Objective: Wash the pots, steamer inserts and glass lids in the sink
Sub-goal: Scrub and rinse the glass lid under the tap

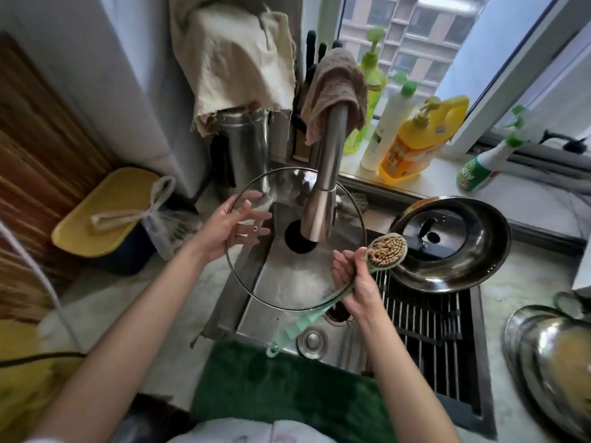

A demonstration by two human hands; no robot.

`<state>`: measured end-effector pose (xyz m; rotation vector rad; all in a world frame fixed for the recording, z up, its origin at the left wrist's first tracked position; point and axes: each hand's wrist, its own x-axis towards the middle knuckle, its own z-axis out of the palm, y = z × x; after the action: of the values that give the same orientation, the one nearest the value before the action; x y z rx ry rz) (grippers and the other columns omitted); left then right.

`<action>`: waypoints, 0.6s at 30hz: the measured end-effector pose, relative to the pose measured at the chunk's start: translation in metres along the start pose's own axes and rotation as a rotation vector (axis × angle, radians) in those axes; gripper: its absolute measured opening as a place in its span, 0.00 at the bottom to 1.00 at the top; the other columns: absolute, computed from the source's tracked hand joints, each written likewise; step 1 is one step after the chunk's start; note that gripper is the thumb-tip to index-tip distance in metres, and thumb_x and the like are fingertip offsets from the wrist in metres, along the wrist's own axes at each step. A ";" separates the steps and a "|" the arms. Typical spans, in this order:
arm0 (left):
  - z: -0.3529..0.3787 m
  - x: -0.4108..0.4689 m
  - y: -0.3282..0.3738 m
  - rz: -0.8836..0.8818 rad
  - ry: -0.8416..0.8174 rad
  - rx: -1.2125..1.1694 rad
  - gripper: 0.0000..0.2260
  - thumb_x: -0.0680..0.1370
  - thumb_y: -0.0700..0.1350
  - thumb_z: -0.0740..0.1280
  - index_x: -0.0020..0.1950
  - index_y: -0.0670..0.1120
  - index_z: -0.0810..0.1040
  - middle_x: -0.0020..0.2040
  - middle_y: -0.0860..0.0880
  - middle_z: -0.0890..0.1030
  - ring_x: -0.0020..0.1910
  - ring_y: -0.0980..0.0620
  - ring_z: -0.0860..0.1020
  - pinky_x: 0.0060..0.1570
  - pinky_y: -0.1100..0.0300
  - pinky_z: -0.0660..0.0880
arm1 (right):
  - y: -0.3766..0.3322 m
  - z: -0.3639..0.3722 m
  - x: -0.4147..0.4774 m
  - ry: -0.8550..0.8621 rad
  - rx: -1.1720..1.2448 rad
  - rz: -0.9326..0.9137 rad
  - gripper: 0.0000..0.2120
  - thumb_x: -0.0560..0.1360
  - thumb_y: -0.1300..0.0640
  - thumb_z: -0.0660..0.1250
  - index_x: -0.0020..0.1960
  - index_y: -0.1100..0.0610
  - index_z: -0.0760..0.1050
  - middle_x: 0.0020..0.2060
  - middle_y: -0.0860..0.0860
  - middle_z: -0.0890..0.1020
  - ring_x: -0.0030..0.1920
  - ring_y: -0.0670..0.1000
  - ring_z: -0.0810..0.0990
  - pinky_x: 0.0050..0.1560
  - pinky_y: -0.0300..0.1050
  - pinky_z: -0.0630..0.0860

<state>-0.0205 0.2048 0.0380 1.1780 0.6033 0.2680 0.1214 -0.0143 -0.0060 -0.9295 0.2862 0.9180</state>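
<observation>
Lid scrub in progress, over sink.
Left hand [233, 227] fingers spread, holding glass lid [294, 238] at 9 o'clock edge; right hand [355, 282] gripping brush [385, 251]; wok [451, 244] at 3 o'clock looks unwashed; most work left.

Glass lid [287, 276] held tilted over sink [249, 318], under faucet [323, 187]. L hand [228, 230] spread flat behind glass at lid's left edge. R hand [356, 282] grips green brush [383, 251], bristles up. Steel pot [454, 247] on rack [425, 321] at right.
</observation>
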 end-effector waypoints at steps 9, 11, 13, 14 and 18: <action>0.052 0.039 -0.056 -0.105 0.292 0.373 0.11 0.81 0.51 0.59 0.47 0.46 0.76 0.33 0.49 0.74 0.24 0.59 0.73 0.23 0.67 0.66 | -0.038 -0.032 -0.040 0.043 -0.125 -0.128 0.17 0.72 0.45 0.60 0.43 0.61 0.71 0.41 0.59 0.85 0.37 0.51 0.85 0.35 0.41 0.82; 0.066 0.036 -0.067 -0.123 0.380 0.672 0.14 0.82 0.49 0.56 0.46 0.44 0.77 0.39 0.44 0.79 0.39 0.47 0.80 0.36 0.60 0.71 | -0.036 -0.031 -0.044 0.125 -0.119 -0.133 0.18 0.75 0.46 0.60 0.45 0.62 0.72 0.40 0.60 0.84 0.35 0.51 0.85 0.33 0.41 0.82; 0.088 0.024 -0.084 -0.128 0.401 0.986 0.16 0.81 0.50 0.54 0.60 0.42 0.75 0.58 0.40 0.78 0.59 0.41 0.75 0.53 0.52 0.70 | -0.031 -0.028 -0.049 0.175 -0.106 -0.127 0.16 0.76 0.48 0.60 0.48 0.62 0.72 0.36 0.58 0.84 0.33 0.51 0.84 0.32 0.41 0.81; 0.103 0.012 -0.092 -0.106 0.359 1.079 0.19 0.81 0.51 0.53 0.68 0.44 0.70 0.68 0.43 0.72 0.68 0.41 0.69 0.63 0.49 0.66 | -0.028 -0.026 -0.051 0.182 -0.101 -0.127 0.15 0.78 0.49 0.59 0.49 0.61 0.72 0.34 0.57 0.84 0.33 0.51 0.84 0.32 0.41 0.81; 0.126 -0.020 -0.114 0.032 0.121 1.122 0.24 0.83 0.52 0.48 0.78 0.47 0.49 0.78 0.52 0.49 0.77 0.53 0.47 0.75 0.50 0.46 | -0.022 -0.026 -0.057 0.167 -0.117 -0.129 0.13 0.81 0.52 0.57 0.54 0.62 0.69 0.34 0.58 0.85 0.35 0.52 0.85 0.35 0.42 0.82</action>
<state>0.0229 0.0537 -0.0291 2.2586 0.8755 -0.0017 0.1079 -0.0723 0.0234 -1.1227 0.3135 0.7451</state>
